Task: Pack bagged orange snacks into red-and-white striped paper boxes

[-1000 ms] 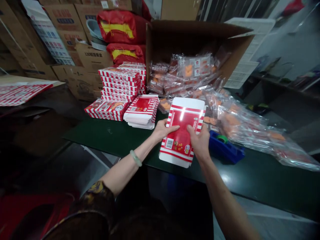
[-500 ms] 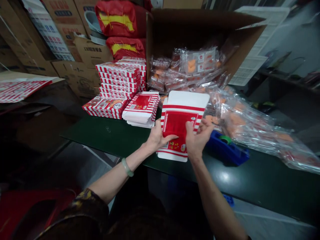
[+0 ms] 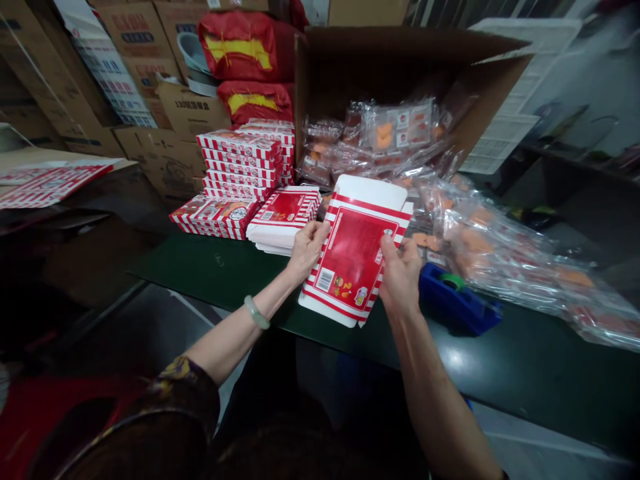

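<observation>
Between my two hands is a red and white striped carton, tilted over the front edge of the green table, its white end flaps sticking out at top and bottom. My left hand pinches its left edge. On the right edge my right hand grips it, thumb on the printed face and fingers behind. Just left of the carton lies a stack of flat cartons of the same print. A blue tape dispenser with a green core stands to the right of my right hand.
Filled striped boxes are piled at the back left, beside red bags with yellow patches. A large open cardboard box lies behind, clear plastic packets spilling from it along the right of the green table.
My left thumb has left the carton's face, and the hand now pinches the edge. The carton has turned slightly and its lower end has swung left. Its sides look more spread.
</observation>
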`<action>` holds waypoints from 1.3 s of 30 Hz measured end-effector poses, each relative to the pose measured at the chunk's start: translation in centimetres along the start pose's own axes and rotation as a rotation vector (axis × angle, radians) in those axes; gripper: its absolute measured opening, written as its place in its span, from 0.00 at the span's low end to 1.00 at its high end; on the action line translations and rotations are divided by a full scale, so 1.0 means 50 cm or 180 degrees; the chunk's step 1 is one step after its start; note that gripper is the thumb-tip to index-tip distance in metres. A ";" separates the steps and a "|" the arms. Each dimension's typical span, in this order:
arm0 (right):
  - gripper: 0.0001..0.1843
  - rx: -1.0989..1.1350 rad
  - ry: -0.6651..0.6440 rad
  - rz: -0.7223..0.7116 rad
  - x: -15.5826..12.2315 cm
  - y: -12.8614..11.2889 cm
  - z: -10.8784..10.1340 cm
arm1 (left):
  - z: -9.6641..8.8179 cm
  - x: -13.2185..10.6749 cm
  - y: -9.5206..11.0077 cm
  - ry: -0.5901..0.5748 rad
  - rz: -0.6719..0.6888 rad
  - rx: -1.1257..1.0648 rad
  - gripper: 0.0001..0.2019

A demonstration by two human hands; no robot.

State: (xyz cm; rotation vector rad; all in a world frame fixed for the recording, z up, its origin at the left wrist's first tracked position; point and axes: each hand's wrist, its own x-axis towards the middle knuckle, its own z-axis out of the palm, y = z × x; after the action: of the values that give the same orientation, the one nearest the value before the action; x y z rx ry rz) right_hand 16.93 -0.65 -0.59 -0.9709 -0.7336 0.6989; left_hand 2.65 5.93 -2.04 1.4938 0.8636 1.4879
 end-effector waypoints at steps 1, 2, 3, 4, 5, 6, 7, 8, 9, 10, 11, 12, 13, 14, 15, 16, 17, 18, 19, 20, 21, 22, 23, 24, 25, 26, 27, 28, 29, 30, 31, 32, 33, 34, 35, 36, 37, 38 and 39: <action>0.16 -0.0099 -0.0044 0.0159 -0.002 0.009 -0.006 | 0.000 -0.002 -0.011 -0.0003 -0.0026 0.0049 0.18; 0.16 -0.0203 -0.0058 0.0263 -0.006 0.021 -0.013 | 0.001 -0.006 -0.021 0.0005 -0.0042 0.0092 0.19; 0.17 -0.0294 -0.0028 0.0294 -0.010 0.034 -0.019 | 0.002 -0.012 -0.030 0.0025 -0.0039 0.0133 0.18; 0.18 -0.0365 0.0039 0.0257 -0.015 0.047 -0.025 | 0.003 -0.019 -0.038 0.0043 -0.0017 0.0177 0.18; 0.19 -0.0414 0.0114 0.0167 -0.020 0.058 -0.030 | 0.003 -0.025 -0.044 0.0069 0.0025 0.0226 0.18; 0.20 -0.0456 0.0177 0.0044 -0.025 0.066 -0.033 | 0.004 -0.031 -0.048 0.0098 0.0084 0.0277 0.17; 0.22 -0.0501 0.0203 -0.0100 -0.029 0.072 -0.035 | 0.004 -0.035 -0.050 0.0131 0.0157 0.0326 0.16; 0.23 -0.0560 0.0174 -0.0248 -0.031 0.073 -0.036 | 0.004 -0.039 -0.050 0.0168 0.0238 0.0373 0.16; 0.25 -0.0635 0.0101 -0.0406 -0.031 0.072 -0.037 | 0.003 -0.041 -0.050 0.0208 0.0320 0.0418 0.15; 0.27 -0.0727 0.0014 -0.0588 -0.030 0.068 -0.037 | 0.002 -0.043 -0.048 0.0253 0.0402 0.0459 0.15; 0.29 -0.0827 -0.0070 -0.0793 -0.027 0.063 -0.036 | -0.001 -0.045 -0.047 0.0302 0.0477 0.0499 0.15; 0.30 -0.0915 -0.0147 -0.0999 -0.023 0.058 -0.036 | -0.004 -0.048 -0.045 0.0351 0.0539 0.0533 0.15; 0.32 -0.0994 -0.0224 -0.1195 -0.019 0.052 -0.036 | -0.008 -0.051 -0.045 0.0398 0.0583 0.0556 0.15; 0.33 -0.1074 -0.0304 -0.1368 -0.014 0.049 -0.035 | -0.013 -0.056 -0.044 0.0438 0.0627 0.0589 0.15; 0.32 -0.1152 -0.0367 -0.1535 -0.010 0.047 -0.036 | -0.018 -0.061 -0.045 0.0474 0.0690 0.0648 0.15; 0.32 -0.1234 -0.0422 -0.1702 -0.008 0.047 -0.036 | -0.024 -0.068 -0.047 0.0512 0.0784 0.0749 0.15; 0.31 -0.1291 -0.0461 -0.1860 -0.007 0.049 -0.036 | -0.029 -0.076 -0.050 0.0551 0.0903 0.0875 0.15; 0.31 -0.1320 -0.0505 -0.2001 -0.009 0.051 -0.037 | -0.035 -0.085 -0.053 0.0587 0.1029 0.1008 0.15; 0.31 -0.1318 -0.0548 -0.2102 -0.013 0.055 -0.037 | -0.040 -0.094 -0.057 0.0622 0.1143 0.1129 0.15; 0.32 -0.1299 -0.0588 -0.2164 -0.019 0.058 -0.037 | -0.045 -0.102 -0.062 0.0653 0.1222 0.1215 0.16; 0.34 -0.1280 -0.0621 -0.2191 -0.027 0.060 -0.037 | -0.049 -0.110 -0.066 0.0679 0.1264 0.1259 0.16; 0.36 -0.1275 -0.0638 -0.2206 -0.036 0.061 -0.036 | -0.053 -0.117 -0.069 0.0708 0.1302 0.1282 0.17; 0.37 -0.1283 -0.0608 -0.2263 -0.044 0.061 -0.035 | -0.058 -0.122 -0.072 0.0733 0.1348 0.1307 0.17; 0.37 -0.1309 -0.0557 -0.2365 -0.052 0.060 -0.033 | -0.062 -0.126 -0.074 0.0753 0.1412 0.1345 0.17; 0.37 -0.1338 -0.0501 -0.2492 -0.058 0.060 -0.031 | -0.067 -0.128 -0.074 0.0758 0.1481 0.1386 0.16; 0.36 -0.1365 -0.0462 -0.2614 -0.062 0.060 -0.028 | -0.072 -0.129 -0.073 0.0742 0.1544 0.1421 0.16; 0.36 -0.1387 -0.0444 -0.2713 -0.063 0.060 -0.026 | -0.077 -0.130 -0.070 0.0705 0.1589 0.1446 0.16; 0.36 -0.1399 -0.0432 -0.2779 -0.063 0.062 -0.024 | -0.083 -0.130 -0.066 0.0649 0.1603 0.1461 0.15; 0.36 -0.1406 -0.0441 -0.2787 -0.062 0.064 -0.023 | -0.088 -0.131 -0.061 0.0571 0.1598 0.1477 0.15; 0.37 -0.1413 -0.0462 -0.2766 -0.060 0.067 -0.023 | -0.094 -0.132 -0.055 0.0501 0.1587 0.1495 0.14; 0.37 -0.1430 -0.0470 -0.2744 -0.059 0.069 -0.024 | -0.099 -0.133 -0.049 0.0433 0.1566 0.1512 0.14; 0.37 -0.1460 -0.0484 -0.2724 -0.058 0.071 -0.027 | -0.103 -0.135 -0.044 0.0348 0.1547 0.1516 0.14; 0.38 -0.1514 -0.0491 -0.2694 -0.059 0.073 -0.030 | -0.108 -0.136 -0.040 0.0272 0.1532 0.1491 0.16; 0.38 -0.1575 -0.0472 -0.2663 -0.060 0.075 -0.034 | -0.111 -0.137 -0.036 0.0170 0.1517 0.1424 0.19; 0.38 -0.1624 -0.0453 -0.2634 -0.063 0.078 -0.038 | -0.114 -0.137 -0.034 0.0037 0.1524 0.1319 0.23; 0.38 -0.1638 -0.0435 -0.2600 -0.066 0.081 -0.041 | -0.117 -0.135 -0.030 -0.0078 0.1524 0.1208 0.27; 0.38 -0.1620 -0.0454 -0.2551 -0.069 0.084 -0.044 | -0.119 -0.133 -0.025 -0.0181 0.1522 0.1123 0.29; 0.38 -0.1585 -0.0494 -0.2521 -0.072 0.088 -0.047 | -0.121 -0.130 -0.018 -0.0228 0.1523 0.1069 0.31; 0.38 -0.1564 -0.0523 -0.2537 -0.075 0.091 -0.049 | -0.123 -0.125 -0.008 -0.0217 0.1526 0.1052 0.31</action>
State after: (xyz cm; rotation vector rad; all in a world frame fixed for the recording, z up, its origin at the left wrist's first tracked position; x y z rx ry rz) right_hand 15.91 -2.98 -6.45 -0.9531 -1.3699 -0.1166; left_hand -3.80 0.98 -5.37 2.0956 0.7693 1.6736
